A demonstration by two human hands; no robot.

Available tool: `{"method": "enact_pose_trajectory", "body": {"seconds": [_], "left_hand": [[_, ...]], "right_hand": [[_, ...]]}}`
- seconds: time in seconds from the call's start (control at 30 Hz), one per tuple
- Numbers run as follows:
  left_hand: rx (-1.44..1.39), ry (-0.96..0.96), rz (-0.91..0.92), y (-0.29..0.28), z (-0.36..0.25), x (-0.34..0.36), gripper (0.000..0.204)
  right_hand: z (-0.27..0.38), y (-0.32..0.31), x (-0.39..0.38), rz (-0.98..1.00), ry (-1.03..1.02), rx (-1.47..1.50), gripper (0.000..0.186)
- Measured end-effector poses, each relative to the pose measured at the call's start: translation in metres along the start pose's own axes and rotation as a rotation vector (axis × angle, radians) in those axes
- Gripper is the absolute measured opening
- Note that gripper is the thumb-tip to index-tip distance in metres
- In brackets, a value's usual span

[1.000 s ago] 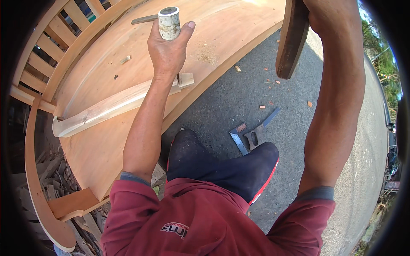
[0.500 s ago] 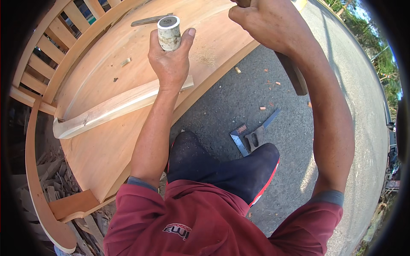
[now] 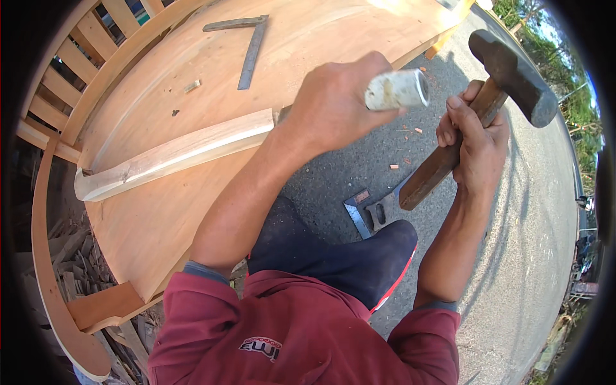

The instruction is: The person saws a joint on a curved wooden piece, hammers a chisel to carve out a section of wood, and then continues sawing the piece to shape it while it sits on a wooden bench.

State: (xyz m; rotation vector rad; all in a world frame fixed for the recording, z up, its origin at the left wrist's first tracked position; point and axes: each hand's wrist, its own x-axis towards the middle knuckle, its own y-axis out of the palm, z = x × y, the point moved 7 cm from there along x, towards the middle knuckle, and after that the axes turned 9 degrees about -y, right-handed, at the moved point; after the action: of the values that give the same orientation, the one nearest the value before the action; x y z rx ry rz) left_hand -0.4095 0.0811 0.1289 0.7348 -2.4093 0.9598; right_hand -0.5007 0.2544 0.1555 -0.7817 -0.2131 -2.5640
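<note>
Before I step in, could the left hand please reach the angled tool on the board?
Probably yes: bare board leads to the angled tool, though the left hand holds a white handle.

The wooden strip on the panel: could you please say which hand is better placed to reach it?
Probably the left hand, which holds a white cylinder but is nearer the wooden strip; the right hand, farther off, grips a hammer.
</note>
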Motion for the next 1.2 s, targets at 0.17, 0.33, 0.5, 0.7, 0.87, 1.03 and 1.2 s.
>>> {"method": "enact_pose_trajectory", "body": {"seconds": [0.17, 0.33, 0.5, 0.7, 0.87, 1.03, 1.2], "left_hand": [[0.387, -0.08, 0.625, 0.035, -0.032, -0.115, 0.036], [0.563, -0.452, 0.423, -0.057, 0.036, -0.189, 0.038], [0.92, -0.689, 0.292, -0.163, 0.102, -0.244, 0.037], [0.992, -0.853, 0.369, -0.189, 0.13, -0.26, 0.054], [0.779, -0.739, 0.345, -0.164, 0.094, -0.205, 0.077], [0.779, -0.301, 0.248, -0.09, 0.109, -0.107, 0.091], [0.761, -0.54, 0.42, -0.059, 0.146, -0.079, 0.075]], "right_hand": [[-0.125, -0.036, -0.08, -0.152, 0.33, 0.029, 0.022], [-0.316, -0.069, -0.19, -0.075, 0.677, -0.327, 0.032], [-0.439, -0.041, -0.285, -0.029, 0.826, -0.888, 0.045], [-0.452, -0.068, -0.323, 0.014, 0.757, -0.912, 0.059], [-0.446, -0.113, -0.325, 0.125, 0.928, -1.311, 0.06], [-0.46, -0.131, -0.35, 0.248, 0.841, -1.412, 0.058], [-0.466, -0.132, -0.354, 0.306, 0.756, -1.469, 0.071]]}}
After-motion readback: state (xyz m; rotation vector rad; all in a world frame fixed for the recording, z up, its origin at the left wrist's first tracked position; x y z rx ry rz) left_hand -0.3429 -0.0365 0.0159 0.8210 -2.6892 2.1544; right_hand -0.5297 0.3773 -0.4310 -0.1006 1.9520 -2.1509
